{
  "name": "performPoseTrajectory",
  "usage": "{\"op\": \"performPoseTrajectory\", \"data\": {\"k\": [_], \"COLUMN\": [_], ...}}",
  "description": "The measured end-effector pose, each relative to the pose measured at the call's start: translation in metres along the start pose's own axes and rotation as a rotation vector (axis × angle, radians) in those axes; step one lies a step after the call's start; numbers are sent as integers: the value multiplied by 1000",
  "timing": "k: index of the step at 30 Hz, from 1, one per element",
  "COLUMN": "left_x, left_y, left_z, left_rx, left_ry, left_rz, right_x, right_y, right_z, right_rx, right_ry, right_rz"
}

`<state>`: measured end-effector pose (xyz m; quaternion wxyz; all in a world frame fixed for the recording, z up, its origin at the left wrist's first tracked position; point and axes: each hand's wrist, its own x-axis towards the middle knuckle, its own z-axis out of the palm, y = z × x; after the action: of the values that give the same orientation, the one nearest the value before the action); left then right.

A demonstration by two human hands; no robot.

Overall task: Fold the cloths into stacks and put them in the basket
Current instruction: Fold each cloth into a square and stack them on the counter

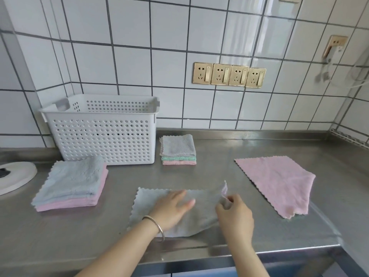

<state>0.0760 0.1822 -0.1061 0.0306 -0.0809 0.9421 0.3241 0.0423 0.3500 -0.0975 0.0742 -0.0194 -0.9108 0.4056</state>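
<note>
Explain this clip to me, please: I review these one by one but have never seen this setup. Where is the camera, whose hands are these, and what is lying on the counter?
There is no machine here. A person wears one wide-angle camera on the head, so you look down at their own two hands. The left hand, with a bangle at the wrist, lies flat on a grey cloth spread on the steel counter. The right hand pinches that cloth's right edge and lifts it, apparently to fold it. To the right lies an unfolded pink cloth. At the left sits a larger stack of cloths, and a small folded stack stands beside the white perforated basket. The basket's inside cannot be seen.
</note>
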Motion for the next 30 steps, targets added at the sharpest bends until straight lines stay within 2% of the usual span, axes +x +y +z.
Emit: {"op": "performPoseTrajectory", "data": {"k": [2,4,6,9,11,13,18,22,30], "left_x": [3,8,14,13,9,4,-10,-13,-25], "left_y": [10,17,12,-6,-19,-30,-44,-66,-69], "left_z": [-11,-24,-30,-39,-47,-54,-56,-47,-37], "left_rx": [-427,-831,-1049,-861,-828,-744,-355,-284,-83], "left_ry": [105,135,172,224,229,243,294,323,338], "left_rz": [-78,-230,-357,-394,-403,-415,-436,-432,-440], "right_x": [-7,-14,-24,-36,-38,-36,-40,-47,-47], "right_y": [-18,-36,-46,-45,-39,-32,-15,-15,-11], "right_z": [21,41,59,72,73,75,85,84,86], "right_rx": [9,1,-48,-35,-44,-52,-138,-180,-245], "right_ry": [135,167,144,11,-58,-89,-152,-211,-242], "right_rz": [-243,-514,-739,-972,-1014,-991,-907,-902,-907]}}
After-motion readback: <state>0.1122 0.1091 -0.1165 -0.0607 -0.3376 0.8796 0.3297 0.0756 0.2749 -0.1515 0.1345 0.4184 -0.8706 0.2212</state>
